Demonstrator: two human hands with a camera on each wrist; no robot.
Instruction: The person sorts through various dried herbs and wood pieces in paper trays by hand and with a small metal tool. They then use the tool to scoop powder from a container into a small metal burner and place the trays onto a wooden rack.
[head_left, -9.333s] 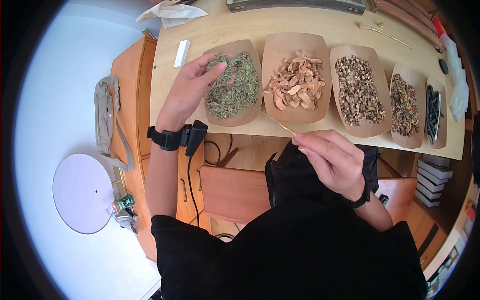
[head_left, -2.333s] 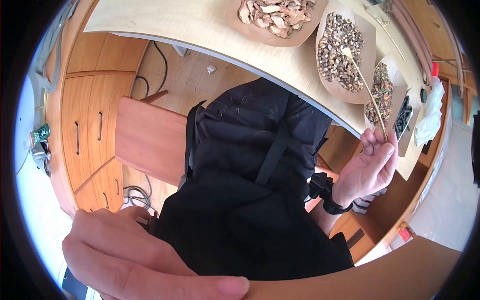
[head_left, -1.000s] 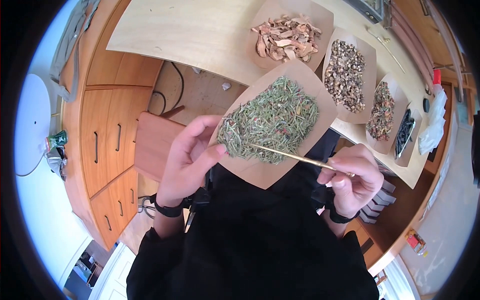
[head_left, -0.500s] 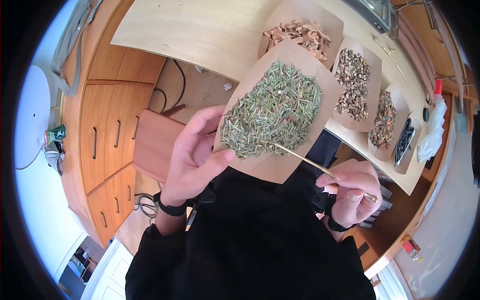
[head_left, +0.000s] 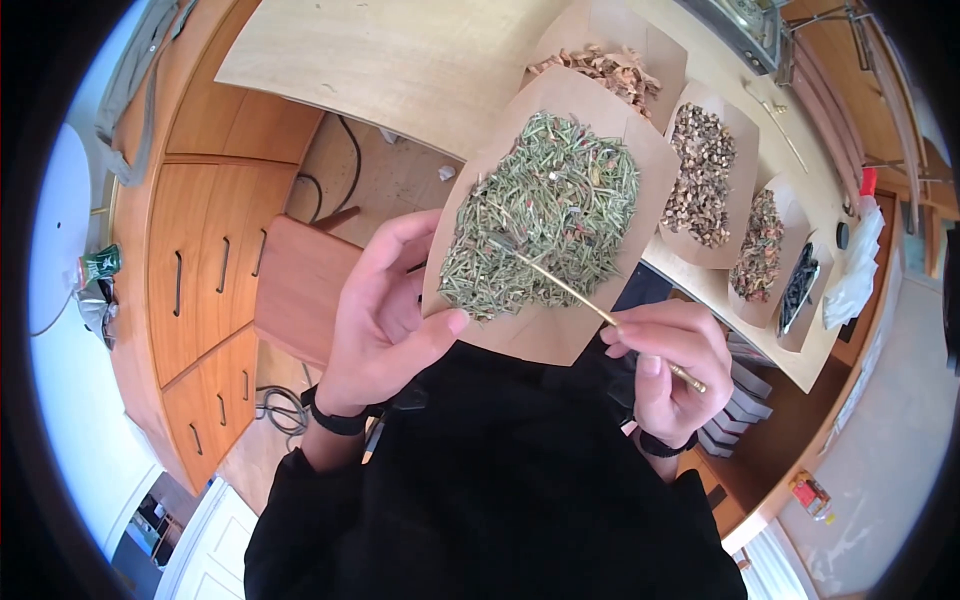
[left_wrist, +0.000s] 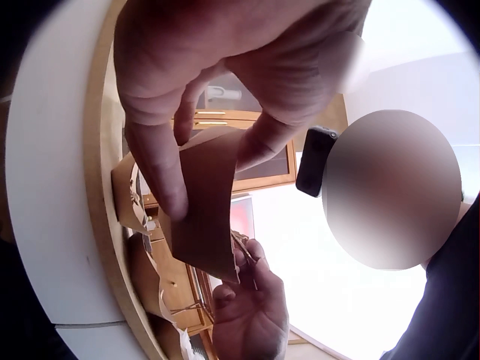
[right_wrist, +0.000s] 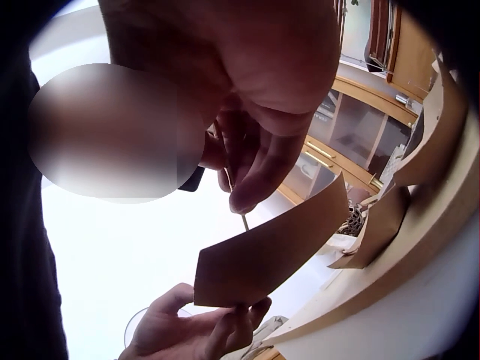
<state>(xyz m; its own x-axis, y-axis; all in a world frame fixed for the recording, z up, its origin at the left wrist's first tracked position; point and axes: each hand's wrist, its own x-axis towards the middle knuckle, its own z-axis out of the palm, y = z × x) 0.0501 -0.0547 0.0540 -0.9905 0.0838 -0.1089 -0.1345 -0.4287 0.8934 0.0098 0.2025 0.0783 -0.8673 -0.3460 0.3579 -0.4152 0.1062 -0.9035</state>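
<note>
In the head view, my left hand (head_left: 385,310) holds a brown paper tray (head_left: 520,340) up off the table, thumb over the near left rim and fingers beneath. Dried green needle-like herbs (head_left: 560,190) cover most of its floor. My right hand (head_left: 680,365) pinches a slim brass spoon (head_left: 560,285) by its handle, and its small flat end lies among the herbs. The left wrist view shows the tray's underside (left_wrist: 202,202) between my left thumb and fingers. From the right wrist, the tray's outer wall (right_wrist: 270,251) hides the spoon's tip.
On the table (head_left: 400,70), a tray (head_left: 600,20) of pale dried slices stands partly behind the held one. Right of it are trays of brown pieces (head_left: 700,175), a red-green mix (head_left: 758,245) and dark strips (head_left: 797,290). A white plastic bag (head_left: 855,260) lies at the right edge.
Since the oldest frame, the herb tray has left the table and is in my left hand. Over the last half second, the spoon's tip and my right hand have shifted left.
</note>
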